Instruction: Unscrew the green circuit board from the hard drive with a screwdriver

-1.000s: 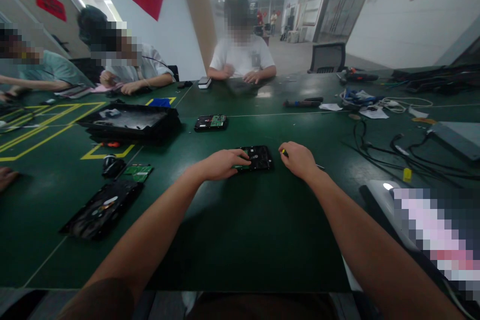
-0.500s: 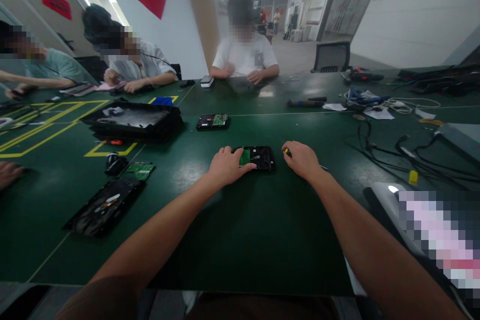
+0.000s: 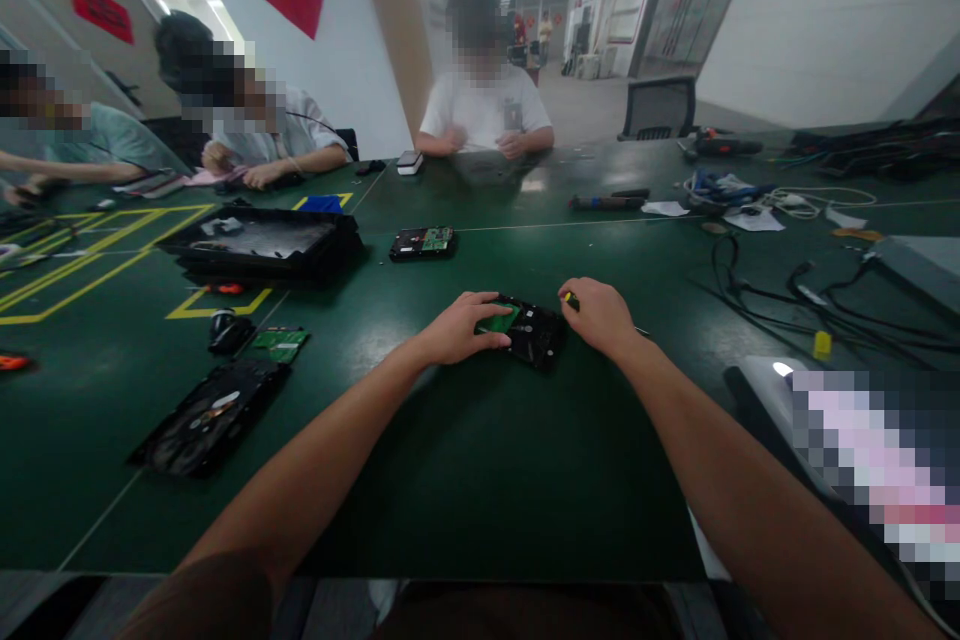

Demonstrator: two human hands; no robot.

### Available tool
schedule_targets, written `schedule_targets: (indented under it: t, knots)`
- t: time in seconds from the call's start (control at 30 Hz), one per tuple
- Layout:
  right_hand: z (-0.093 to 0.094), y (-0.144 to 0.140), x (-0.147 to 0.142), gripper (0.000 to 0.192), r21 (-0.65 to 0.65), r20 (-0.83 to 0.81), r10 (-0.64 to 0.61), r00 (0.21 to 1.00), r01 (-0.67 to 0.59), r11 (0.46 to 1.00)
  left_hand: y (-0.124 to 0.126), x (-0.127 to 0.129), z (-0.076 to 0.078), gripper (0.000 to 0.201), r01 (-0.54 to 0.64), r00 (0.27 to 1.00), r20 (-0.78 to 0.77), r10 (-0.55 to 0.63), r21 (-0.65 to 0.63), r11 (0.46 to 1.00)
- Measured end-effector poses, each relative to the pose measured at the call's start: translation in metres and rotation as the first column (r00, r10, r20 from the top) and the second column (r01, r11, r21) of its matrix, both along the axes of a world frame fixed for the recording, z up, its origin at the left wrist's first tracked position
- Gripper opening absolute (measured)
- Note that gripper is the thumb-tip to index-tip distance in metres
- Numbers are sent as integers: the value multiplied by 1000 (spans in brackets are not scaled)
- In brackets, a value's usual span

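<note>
A black hard drive (image 3: 534,331) with a green circuit board lies on the green table (image 3: 480,460) in front of me, turned at a slant. My left hand (image 3: 459,328) grips its left end, fingers over the green board. My right hand (image 3: 598,315) rests just right of the drive, closed around a small screwdriver (image 3: 571,299) with a yellow-and-black tip; its thin shaft pokes out to the right of the hand.
Another hard drive (image 3: 422,242) lies farther back, next to a black tray (image 3: 259,245). An opened drive (image 3: 206,417), a loose green board (image 3: 277,344) and a black mouse (image 3: 229,330) sit at left. Tangled cables (image 3: 787,295) spread at right. Three people sit across the table.
The hard drive has been turned from square to slanted and pulled slightly nearer. My left hand shifted its hold on the drive's left end. A hand at the far left edge has withdrawn.
</note>
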State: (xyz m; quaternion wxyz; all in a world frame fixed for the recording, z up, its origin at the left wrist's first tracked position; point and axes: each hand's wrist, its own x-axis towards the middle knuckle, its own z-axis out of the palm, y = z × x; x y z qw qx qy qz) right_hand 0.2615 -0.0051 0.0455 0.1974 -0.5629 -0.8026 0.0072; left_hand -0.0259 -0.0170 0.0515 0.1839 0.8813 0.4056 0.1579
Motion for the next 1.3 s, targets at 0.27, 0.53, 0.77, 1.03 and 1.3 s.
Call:
schedule_targets:
  t: [0.27, 0.53, 0.77, 1.03, 1.3]
  knots:
    - [7, -8, -8, 16, -19, -56, 115, 992, -117, 993, -1, 3, -11, 60, 92, 965, 253, -68, -84, 992]
    - [10, -16, -21, 18, -96, -9, 225, 974, -224, 970, -3, -1, -19, 49, 29, 969, 247, -25, -16, 999]
    - [5, -17, -24, 18, -119, -22, 237, 971, -238, 964, -1, -1, -21, 50, 29, 971, 237, -24, -19, 999]
    - [7, -18, -26, 21, -134, -15, 186, 983, -186, 973, -1, -1, -20, 50, 31, 971, 238, -30, 2, 1000]
    - [7, -17, -27, 19, -127, -42, 169, 985, -173, 977, 0, -2, -22, 50, 29, 968, 251, -24, -18, 999]
